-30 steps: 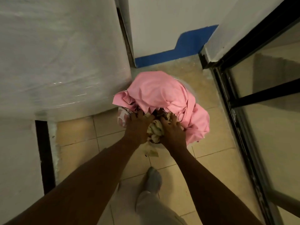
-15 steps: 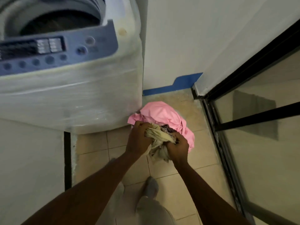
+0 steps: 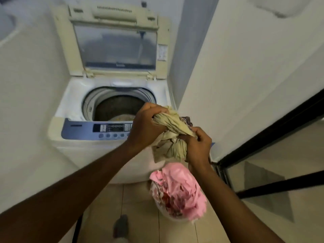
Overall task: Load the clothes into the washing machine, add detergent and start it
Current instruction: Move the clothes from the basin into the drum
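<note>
A top-loading washing machine point(image 3: 73, 109) stands ahead with its lid point(image 3: 115, 44) raised and its drum point(image 3: 117, 106) open; something pale lies at the drum's bottom. My left hand point(image 3: 145, 127) and my right hand point(image 3: 197, 146) both grip a bunched beige garment point(image 3: 172, 135), held at the machine's front right corner, level with the blue control panel point(image 3: 82, 129). A dark patterned cloth peeks out behind the bundle. Below my hands, a basket on the floor holds pink clothes point(image 3: 182, 192) and a floral piece.
White walls close in on both sides of the machine. A black-framed glass door point(image 3: 273, 174) runs along the right. Beige floor tiles point(image 3: 138, 216) lie below, with my foot point(image 3: 121, 226) near the bottom edge.
Both hands have lifted the beige garment out of the basket, up to the machine's top. My view has tilted up, so the open drum and lid now show.
</note>
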